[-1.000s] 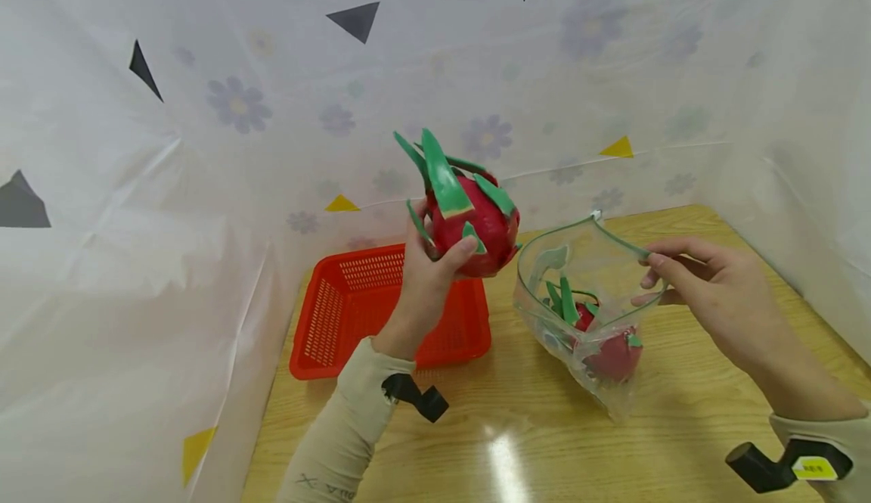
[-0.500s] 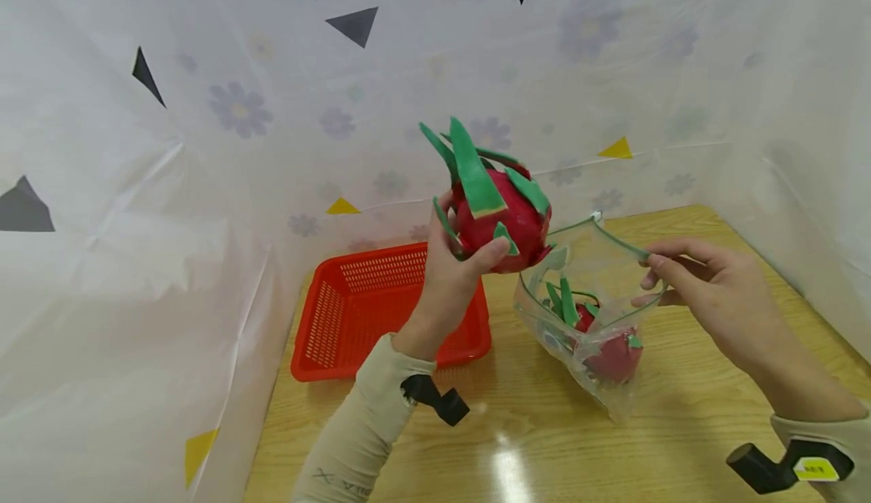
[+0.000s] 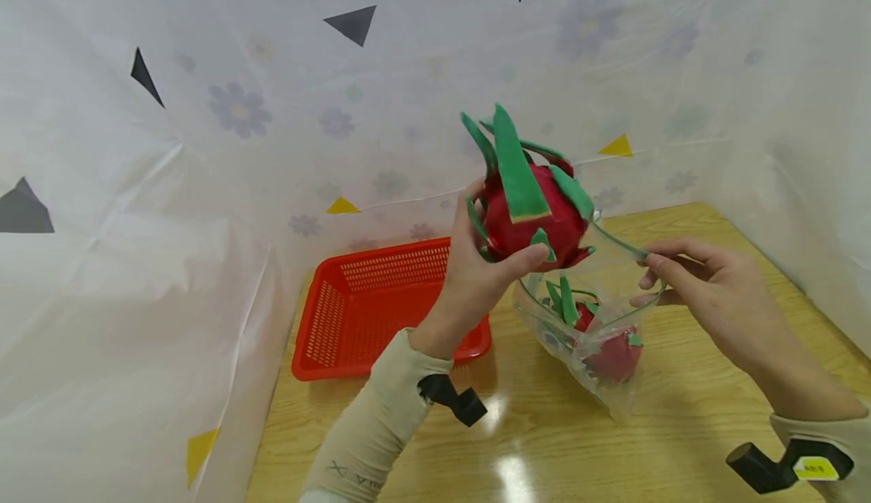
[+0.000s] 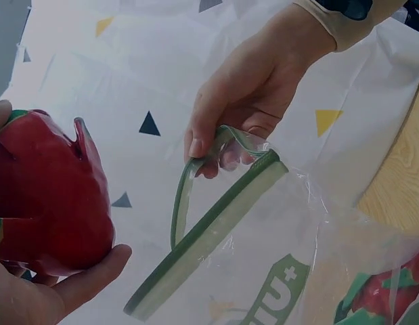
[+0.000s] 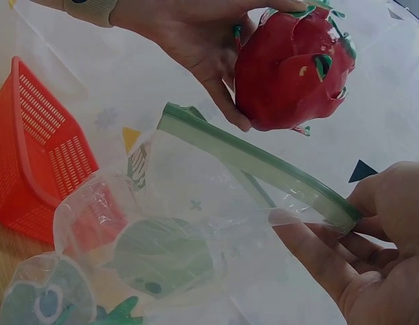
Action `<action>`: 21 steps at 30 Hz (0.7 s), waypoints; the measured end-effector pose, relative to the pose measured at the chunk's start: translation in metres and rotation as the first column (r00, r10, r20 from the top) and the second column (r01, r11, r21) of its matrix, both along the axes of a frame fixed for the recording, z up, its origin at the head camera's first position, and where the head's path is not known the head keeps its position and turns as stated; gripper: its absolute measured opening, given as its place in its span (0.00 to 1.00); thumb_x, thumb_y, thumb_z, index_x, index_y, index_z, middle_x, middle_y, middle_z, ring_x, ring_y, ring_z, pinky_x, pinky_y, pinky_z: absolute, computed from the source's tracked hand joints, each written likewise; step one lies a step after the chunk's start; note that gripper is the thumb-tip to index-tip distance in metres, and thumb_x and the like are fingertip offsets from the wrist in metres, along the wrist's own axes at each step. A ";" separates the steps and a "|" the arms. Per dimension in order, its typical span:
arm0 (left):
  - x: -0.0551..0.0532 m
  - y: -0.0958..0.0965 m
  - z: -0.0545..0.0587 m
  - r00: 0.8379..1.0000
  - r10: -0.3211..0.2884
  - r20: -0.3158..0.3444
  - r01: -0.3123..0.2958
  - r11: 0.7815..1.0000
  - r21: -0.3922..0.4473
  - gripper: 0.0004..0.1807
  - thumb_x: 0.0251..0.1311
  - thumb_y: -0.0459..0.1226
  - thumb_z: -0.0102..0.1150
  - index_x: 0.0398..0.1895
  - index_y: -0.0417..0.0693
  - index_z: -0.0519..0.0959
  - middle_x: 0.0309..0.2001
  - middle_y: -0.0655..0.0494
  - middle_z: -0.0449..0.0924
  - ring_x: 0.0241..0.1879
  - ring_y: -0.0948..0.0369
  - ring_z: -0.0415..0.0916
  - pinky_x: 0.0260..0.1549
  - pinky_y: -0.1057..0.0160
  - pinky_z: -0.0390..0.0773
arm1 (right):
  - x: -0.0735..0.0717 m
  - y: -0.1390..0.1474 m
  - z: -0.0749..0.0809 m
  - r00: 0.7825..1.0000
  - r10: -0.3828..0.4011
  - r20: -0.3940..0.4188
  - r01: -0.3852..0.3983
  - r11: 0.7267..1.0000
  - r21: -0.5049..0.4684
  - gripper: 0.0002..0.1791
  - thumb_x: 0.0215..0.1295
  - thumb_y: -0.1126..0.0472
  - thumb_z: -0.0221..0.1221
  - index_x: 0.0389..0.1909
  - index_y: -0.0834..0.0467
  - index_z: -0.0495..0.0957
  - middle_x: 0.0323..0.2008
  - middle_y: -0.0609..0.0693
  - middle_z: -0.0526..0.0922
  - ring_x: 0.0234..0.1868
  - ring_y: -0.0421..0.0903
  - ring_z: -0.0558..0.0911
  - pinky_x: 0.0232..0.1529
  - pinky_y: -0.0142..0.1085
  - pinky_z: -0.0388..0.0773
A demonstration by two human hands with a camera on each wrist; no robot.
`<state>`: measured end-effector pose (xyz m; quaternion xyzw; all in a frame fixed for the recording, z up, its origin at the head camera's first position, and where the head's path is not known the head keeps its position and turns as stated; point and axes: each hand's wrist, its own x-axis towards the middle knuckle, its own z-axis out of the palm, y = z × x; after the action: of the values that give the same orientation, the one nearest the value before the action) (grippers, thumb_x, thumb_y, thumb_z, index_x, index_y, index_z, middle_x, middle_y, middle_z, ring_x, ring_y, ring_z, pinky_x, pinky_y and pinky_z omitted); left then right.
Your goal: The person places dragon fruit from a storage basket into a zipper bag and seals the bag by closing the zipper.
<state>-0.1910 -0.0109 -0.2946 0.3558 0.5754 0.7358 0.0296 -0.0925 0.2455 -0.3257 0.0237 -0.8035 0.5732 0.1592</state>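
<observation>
One dragon fruit, right of the head view's centre, is gripped by my left hand near the bag, whose rim my right hand pinches; this seems loading, next calling for lowering.

- You saw a smooth, glossy red skin, plastic-like in appearance, on the dragon fruit.
- Its green leaves looked smooth, with a duller sheen.
- Your bag was thin, transparent plastic film, glossy and creased.
- Its seal strip appeared as smooth green plastic.
- Your basket was perforated plastic with a smooth, low-gloss finish.
- Your table showed wood grain beneath a polished, reflective surface.
- The sheeting was wrinkled, plastic-like and softly shiny.
- Your left sleeve was matt cloth.
</observation>
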 end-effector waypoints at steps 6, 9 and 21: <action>0.002 0.006 -0.003 0.998 -0.022 -0.058 0.019 0.998 -0.056 0.45 0.53 0.57 0.70 0.71 0.66 0.56 0.66 0.58 0.66 0.64 0.60 0.68 0.49 0.56 0.84 | 0.001 -0.002 0.000 1.000 -0.004 -0.007 0.004 1.000 0.021 0.12 0.73 0.65 0.55 0.50 0.68 0.78 0.35 0.45 0.83 0.33 0.39 0.84 0.33 0.32 0.85; 0.002 0.011 -0.005 0.996 -0.040 -0.076 0.034 0.996 -0.082 0.42 0.56 0.46 0.70 0.70 0.68 0.56 0.66 0.59 0.65 0.64 0.61 0.68 0.48 0.57 0.84 | 0.001 -0.003 0.001 1.000 -0.017 -0.004 0.017 0.999 0.046 0.13 0.73 0.64 0.55 0.51 0.67 0.78 0.35 0.45 0.84 0.32 0.39 0.84 0.33 0.31 0.85; 0.016 0.011 -0.002 0.998 -0.021 -0.062 0.004 0.964 -0.265 0.45 0.53 0.30 0.70 0.71 0.56 0.57 0.64 0.53 0.66 0.62 0.63 0.69 0.48 0.65 0.83 | 0.003 -0.003 0.002 1.000 -0.002 -0.013 0.002 1.000 0.025 0.13 0.74 0.64 0.54 0.50 0.69 0.77 0.33 0.47 0.83 0.31 0.41 0.86 0.33 0.31 0.85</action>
<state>-0.1749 0.0002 -0.2969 0.3754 0.6670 0.6405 0.0629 -0.0897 0.2428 -0.3234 0.0286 -0.8094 0.5630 0.1647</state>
